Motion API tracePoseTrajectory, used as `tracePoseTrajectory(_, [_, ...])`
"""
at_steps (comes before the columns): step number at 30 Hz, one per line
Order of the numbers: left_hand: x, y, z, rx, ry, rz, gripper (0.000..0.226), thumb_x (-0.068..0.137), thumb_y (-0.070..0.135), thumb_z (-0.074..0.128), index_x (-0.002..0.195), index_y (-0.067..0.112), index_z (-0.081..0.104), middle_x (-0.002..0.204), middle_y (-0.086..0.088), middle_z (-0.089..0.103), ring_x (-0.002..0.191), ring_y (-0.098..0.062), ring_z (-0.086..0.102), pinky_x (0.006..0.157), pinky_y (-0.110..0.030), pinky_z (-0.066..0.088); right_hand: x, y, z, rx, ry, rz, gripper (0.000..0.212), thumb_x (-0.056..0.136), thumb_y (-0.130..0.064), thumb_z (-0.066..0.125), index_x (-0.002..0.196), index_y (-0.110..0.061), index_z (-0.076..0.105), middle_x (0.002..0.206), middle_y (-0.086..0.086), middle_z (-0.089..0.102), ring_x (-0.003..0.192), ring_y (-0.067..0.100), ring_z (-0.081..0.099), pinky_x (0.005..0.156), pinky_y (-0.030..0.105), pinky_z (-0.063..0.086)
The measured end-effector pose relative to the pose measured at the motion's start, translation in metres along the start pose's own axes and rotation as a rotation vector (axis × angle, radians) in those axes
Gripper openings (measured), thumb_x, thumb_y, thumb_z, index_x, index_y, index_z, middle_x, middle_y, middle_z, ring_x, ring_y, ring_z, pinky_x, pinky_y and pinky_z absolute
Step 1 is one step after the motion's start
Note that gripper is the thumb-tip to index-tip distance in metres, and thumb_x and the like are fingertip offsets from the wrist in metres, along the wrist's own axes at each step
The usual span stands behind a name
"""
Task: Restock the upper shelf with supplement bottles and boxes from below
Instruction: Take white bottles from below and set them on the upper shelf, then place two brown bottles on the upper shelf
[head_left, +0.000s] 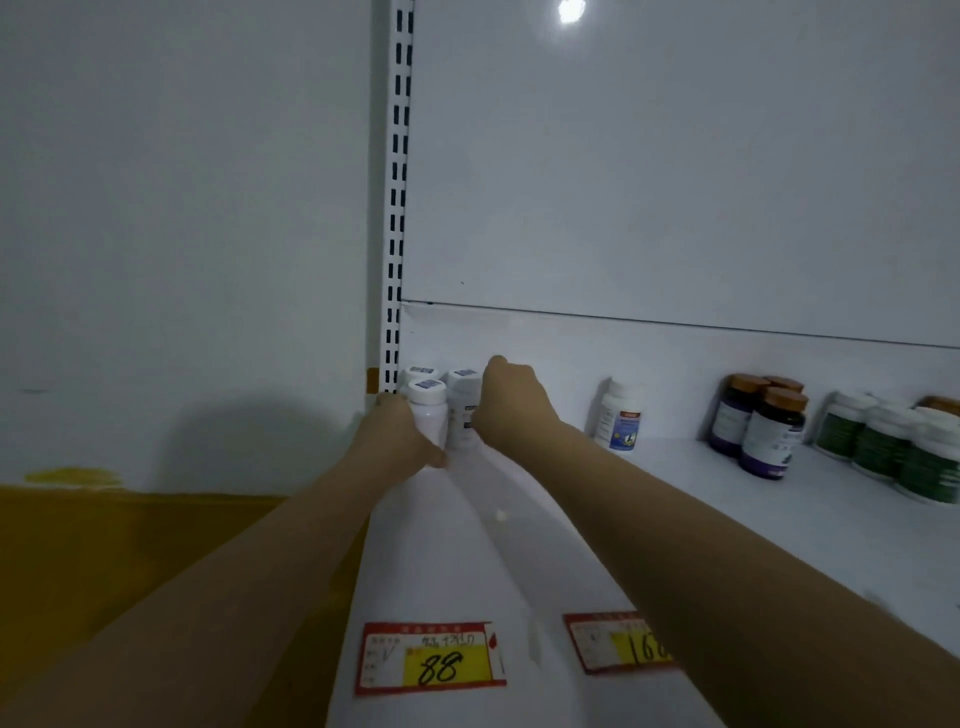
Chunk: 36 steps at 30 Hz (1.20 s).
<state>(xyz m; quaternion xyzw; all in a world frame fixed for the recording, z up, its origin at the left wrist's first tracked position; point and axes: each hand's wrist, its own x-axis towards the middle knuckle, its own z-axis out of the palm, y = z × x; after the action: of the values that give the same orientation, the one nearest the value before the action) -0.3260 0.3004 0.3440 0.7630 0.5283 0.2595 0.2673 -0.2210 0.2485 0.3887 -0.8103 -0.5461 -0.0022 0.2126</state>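
Head view: both arms were stretched out to the far left corner of the upper shelf (675, 493), hard up against the slotted upright (397, 208). The left hand (400, 431) was wrapped round the front white bottle (428, 410), thumb across its lower front. The right hand (511, 405) was curled in against the second white bottle (464, 410), clamped on its right side as far as the knuckles let me see. Two more white caps (422, 371) sat just behind the grip, touching the pair. Well off to the right of the hands stood a lone blue-label bottle (621, 415), then the brown-capped bottles (763, 426), then the green-label bottles (893, 452). Nearer than the grip, at the shelf edge, was the 88 price tag (431, 657).

This looked like the set-down: squaring the pair into the corner block. Next move, I'd say: let go cleanly without tipping the neighbours, then reach below for more stock.
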Motion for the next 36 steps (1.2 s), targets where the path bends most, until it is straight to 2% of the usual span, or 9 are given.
tracePoseTrajectory(2, [-0.016, 0.008, -0.007, 0.062, 0.015, 0.003, 0.077, 0.065, 0.022, 0.084, 0.128, 0.002, 0.043, 0.125, -0.015, 0.055, 0.113, -0.030, 0.056, 0.085, -0.032, 0.044, -0.017, 0.011, -0.014, -0.087, -0.036, -0.061, 0.021, 0.091, -0.011, 0.053, 0.111, -0.006, 0.050, 0.122, 0.015, 0.056, 0.110, 0.029, 0.057, 0.079, 0.028, 0.044])
tracePoseTrajectory(5, [-0.046, 0.025, -0.015, 0.215, -0.001, 0.024, 0.067, 0.073, 0.030, 0.077, 0.127, 0.004, 0.046, 0.126, -0.016, 0.054, 0.115, -0.030, 0.053, 0.096, -0.036, 0.044, -0.044, 0.035, -0.036, -0.206, -0.105, -0.115, 0.032, 0.091, -0.021, 0.055, 0.119, -0.004, 0.053, 0.123, 0.016, 0.057, 0.110, 0.032, 0.056, 0.083, 0.032, 0.045])
tracePoseTrajectory(8, [-0.086, 0.050, -0.014, 0.329, -0.085, 0.062, 0.053, 0.082, 0.032, 0.069, 0.123, 0.005, 0.051, 0.126, -0.013, 0.057, 0.113, -0.027, 0.054, 0.084, -0.027, 0.041, -0.080, 0.065, -0.066, -0.260, -0.146, -0.118, 0.041, 0.091, -0.020, 0.056, 0.129, -0.005, 0.050, 0.128, 0.014, 0.055, 0.115, 0.029, 0.054, 0.092, 0.032, 0.046])
tracePoseTrajectory(10, [-0.117, 0.069, -0.008, 0.367, -0.125, 0.074, 0.053, 0.084, 0.035, 0.066, 0.125, 0.004, 0.050, 0.129, -0.012, 0.055, 0.111, -0.024, 0.054, 0.081, -0.025, 0.039, -0.108, 0.085, -0.085, -0.267, -0.172, -0.125, 0.043, 0.091, -0.021, 0.058, 0.130, -0.004, 0.050, 0.129, 0.013, 0.055, 0.117, 0.028, 0.054, 0.093, 0.031, 0.046])
tracePoseTrajectory(16, [-0.220, 0.131, 0.038, 0.394, -0.134, 0.125, 0.067, 0.085, 0.041, 0.063, 0.137, 0.003, 0.041, 0.144, -0.013, 0.043, 0.130, -0.027, 0.043, 0.103, -0.031, 0.038, -0.203, 0.160, -0.137, -0.313, -0.185, -0.171, 0.047, 0.092, -0.025, 0.056, 0.133, -0.004, 0.047, 0.128, 0.015, 0.056, 0.116, 0.028, 0.053, 0.092, 0.032, 0.044])
tracePoseTrajectory(22, [-0.314, 0.199, 0.106, 0.294, -0.091, 0.311, 0.045, 0.086, 0.032, 0.064, 0.119, 0.004, 0.058, 0.120, -0.014, 0.061, 0.105, -0.027, 0.055, 0.083, -0.029, 0.042, -0.289, 0.256, -0.173, -0.263, -0.138, -0.070, 0.038, 0.091, -0.017, 0.055, 0.122, 0.004, 0.057, 0.120, 0.022, 0.062, 0.110, 0.034, 0.057, 0.094, 0.043, 0.048])
tracePoseTrajectory(27, [-0.354, 0.218, 0.178, 0.266, -0.299, 0.294, 0.043, 0.084, 0.031, 0.065, 0.120, 0.008, 0.056, 0.121, -0.011, 0.059, 0.108, -0.025, 0.055, 0.088, -0.031, 0.045, -0.333, 0.338, -0.171, -0.200, -0.203, 0.108, 0.034, 0.088, -0.016, 0.059, 0.114, 0.006, 0.062, 0.114, 0.024, 0.064, 0.105, 0.035, 0.060, 0.089, 0.042, 0.050])
tracePoseTrajectory(32, [-0.353, 0.210, 0.243, 0.282, -0.460, 0.272, 0.048, 0.086, 0.030, 0.063, 0.127, 0.008, 0.050, 0.127, -0.011, 0.054, 0.107, -0.024, 0.052, 0.083, -0.026, 0.039, -0.345, 0.403, -0.134, -0.144, -0.298, 0.205, 0.038, 0.089, -0.021, 0.061, 0.125, -0.010, 0.054, 0.126, 0.010, 0.058, 0.111, 0.025, 0.055, 0.086, 0.027, 0.043])
tracePoseTrajectory(36, [-0.327, 0.200, 0.290, 0.241, -0.568, 0.226, 0.044, 0.088, 0.024, 0.060, 0.126, 0.004, 0.052, 0.112, -0.008, 0.055, 0.094, -0.014, 0.044, 0.061, -0.015, 0.036, -0.323, 0.440, -0.095, -0.135, -0.344, 0.252, 0.044, 0.087, -0.019, 0.060, 0.130, -0.014, 0.051, 0.127, 0.010, 0.058, 0.103, 0.024, 0.058, 0.077, 0.025, 0.045])
